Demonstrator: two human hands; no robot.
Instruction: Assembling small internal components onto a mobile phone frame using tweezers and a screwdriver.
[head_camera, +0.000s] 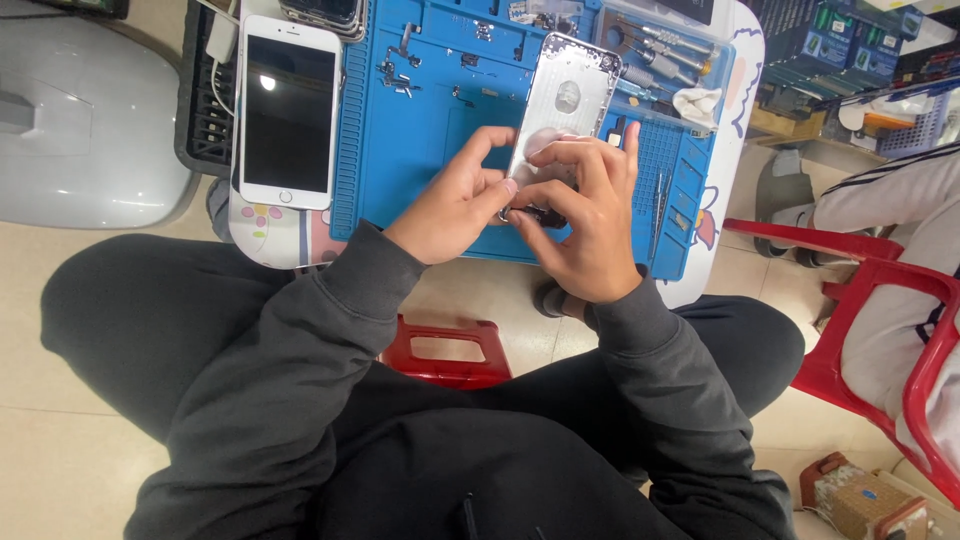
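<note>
Item: silver phone rear housing (563, 95), bare metal shell, inner face up, lying tilted on the blue repair mat (420, 150) with its near end raised in the hands. Judged light, thin and stiff, smooth enough to slip, prone to bending or scratching if levered; best held by the long edges near the lower end, away from the small fittings inside

Left hand (455, 205): fingers curled narrow, thumb and fingertips touching the left lower edge of the housing

Right hand (590, 220): fingers arched over the lower end, tips pinched close around a small dark component (540, 213) at the bottom edge; whether it is gripped or only pressed cannot be told

Nearby: white smartphone (288, 110), screen dark, lying left of the mat; loose screws and brackets (400, 75) on the mat's upper trays; precision screwdrivers (665, 50) at upper right; tweezers (662, 195) just beside the right hand; red plastic stool (445, 355) below
</note>
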